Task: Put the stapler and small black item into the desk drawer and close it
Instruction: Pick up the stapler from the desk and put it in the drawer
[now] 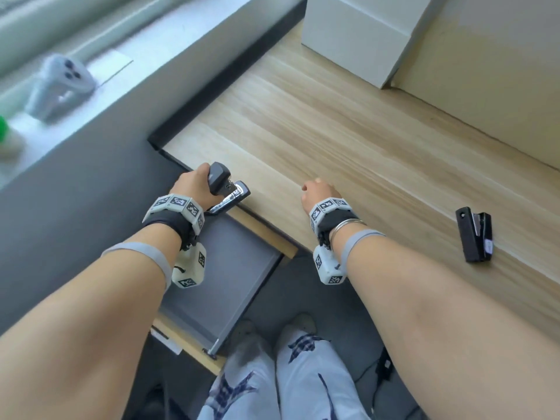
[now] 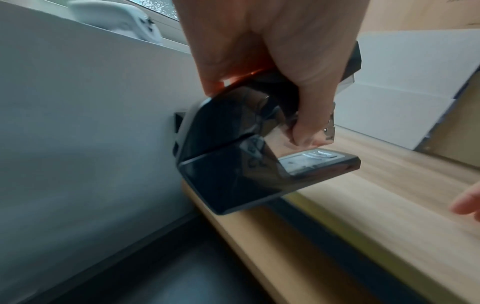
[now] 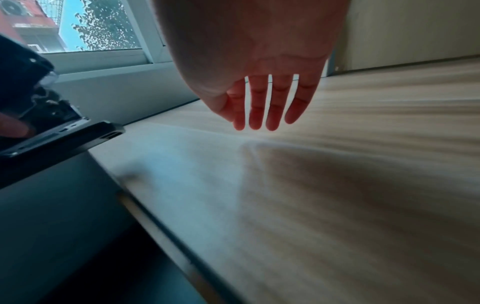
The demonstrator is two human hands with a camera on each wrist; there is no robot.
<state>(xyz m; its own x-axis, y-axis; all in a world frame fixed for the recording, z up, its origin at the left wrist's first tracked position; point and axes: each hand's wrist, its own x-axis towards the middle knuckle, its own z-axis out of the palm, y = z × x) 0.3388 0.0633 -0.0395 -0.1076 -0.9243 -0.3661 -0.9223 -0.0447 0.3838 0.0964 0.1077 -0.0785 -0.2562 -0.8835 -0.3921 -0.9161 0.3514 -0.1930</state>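
My left hand (image 1: 194, 186) grips a black and chrome stapler (image 1: 224, 186) by its top arm, held above the desk's front left edge; in the left wrist view the fingers (image 2: 306, 123) curl round the stapler (image 2: 233, 160), whose base hangs apart from the top. Below it the grey desk drawer (image 1: 230, 277) stands pulled out. My right hand (image 1: 315, 192) hovers over the wooden desk (image 1: 333, 131) with straight fingers (image 3: 270, 111), holding nothing. The small black item (image 1: 474, 234) lies on the desk at the right, near the front edge.
A white box (image 1: 360, 34) stands at the back of the desk against a beige panel. A white controller (image 1: 60, 86) and a green object (image 1: 3, 127) sit on the window sill at the left. My legs and feet (image 1: 272, 344) are under the desk beside the drawer.
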